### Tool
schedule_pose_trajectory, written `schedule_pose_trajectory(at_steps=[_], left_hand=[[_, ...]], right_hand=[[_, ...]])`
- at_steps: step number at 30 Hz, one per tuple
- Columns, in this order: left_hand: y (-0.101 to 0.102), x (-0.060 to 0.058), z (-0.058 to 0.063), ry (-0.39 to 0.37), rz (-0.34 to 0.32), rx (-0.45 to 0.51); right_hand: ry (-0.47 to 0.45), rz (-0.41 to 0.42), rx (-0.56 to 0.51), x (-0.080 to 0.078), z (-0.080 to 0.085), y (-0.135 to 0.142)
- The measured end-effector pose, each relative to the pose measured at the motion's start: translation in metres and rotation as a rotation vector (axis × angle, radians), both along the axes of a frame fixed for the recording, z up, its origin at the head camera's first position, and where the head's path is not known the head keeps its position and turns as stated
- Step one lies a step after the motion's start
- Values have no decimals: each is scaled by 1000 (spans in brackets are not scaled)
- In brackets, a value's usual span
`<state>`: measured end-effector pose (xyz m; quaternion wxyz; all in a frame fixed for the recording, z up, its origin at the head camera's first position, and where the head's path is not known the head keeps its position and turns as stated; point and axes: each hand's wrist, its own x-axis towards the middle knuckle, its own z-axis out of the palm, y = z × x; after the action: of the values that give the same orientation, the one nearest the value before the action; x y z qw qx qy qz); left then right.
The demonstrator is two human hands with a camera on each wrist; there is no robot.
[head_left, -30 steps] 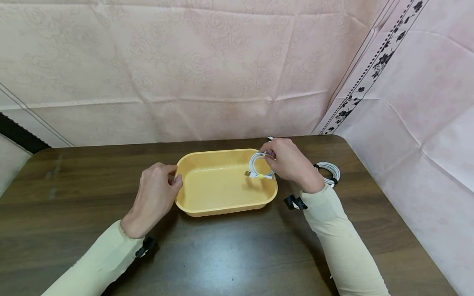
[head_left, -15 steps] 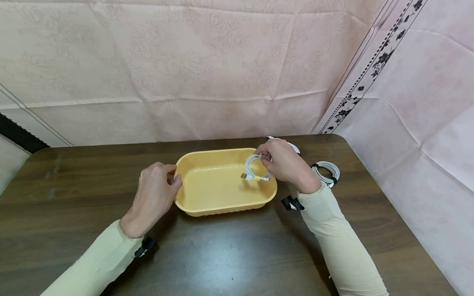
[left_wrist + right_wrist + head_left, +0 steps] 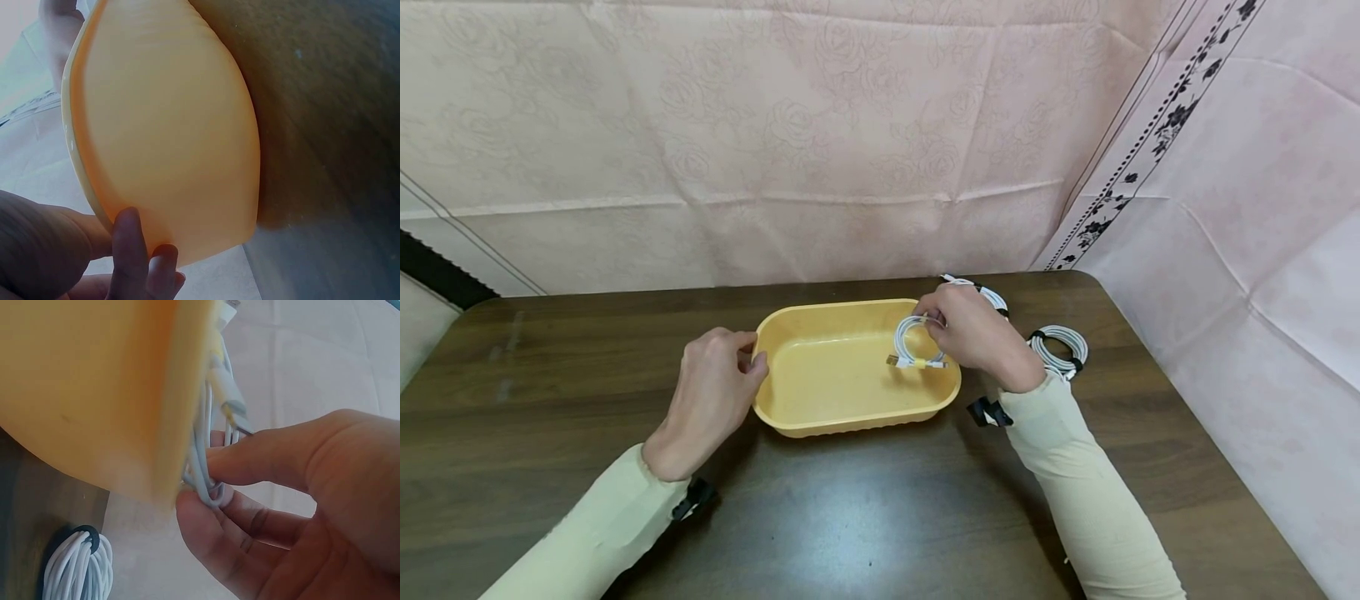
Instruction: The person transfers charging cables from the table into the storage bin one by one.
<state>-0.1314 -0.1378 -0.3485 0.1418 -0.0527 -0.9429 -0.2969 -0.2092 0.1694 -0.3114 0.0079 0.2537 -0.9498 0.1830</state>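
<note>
A: Left of centre: left hand point(image 3: 711, 396) is holding the yellow tray point(image 3: 820, 379). State of its fingers point(image 3: 129, 247)?
B: Clamped on the tray's left rim; the left wrist view is showing fingertips pressing the outer wall. The tray is sitting mid-frame on the brown counter point(image 3: 850, 525).
A: Moving right: the held cable coil point(image 3: 901, 339)?
B: It is hanging over the tray's right end, its yellow tie point(image 3: 919, 363) facing the near side. I cannot tell whether it is touching the wall.
A: Right hand point(image 3: 977, 333)?
B: Fingers are pinching the coil at its upper right, clamped, not letting go.
A: Change over the last second?
B: Right hand and coil are sitting slightly further left; the far coil point(image 3: 995, 300), upper right of centre, is showing more. Left hand is staying put.
A: Meaning for the work?
B: My judgement: the coil is hovering further inside the tray's outline, but is not being released yet.
A: Far right?
B: A black-tied coil point(image 3: 1078, 346) is lying on the counter, beyond the right wrist.
</note>
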Motion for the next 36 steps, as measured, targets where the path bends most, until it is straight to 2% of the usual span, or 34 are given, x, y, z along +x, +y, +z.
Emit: schedule_pose_trajectory(at_steps=[13, 20, 36], left_hand=[[1, -1, -1, -3, 6, -1], [1, -2, -3, 60, -16, -9], [0, -1, -3, 48, -14, -7]], right_hand=[[38, 24, 30, 3, -1, -4], [39, 40, 35, 4, -1, -5], [45, 86, 46, 6, -3, -8]])
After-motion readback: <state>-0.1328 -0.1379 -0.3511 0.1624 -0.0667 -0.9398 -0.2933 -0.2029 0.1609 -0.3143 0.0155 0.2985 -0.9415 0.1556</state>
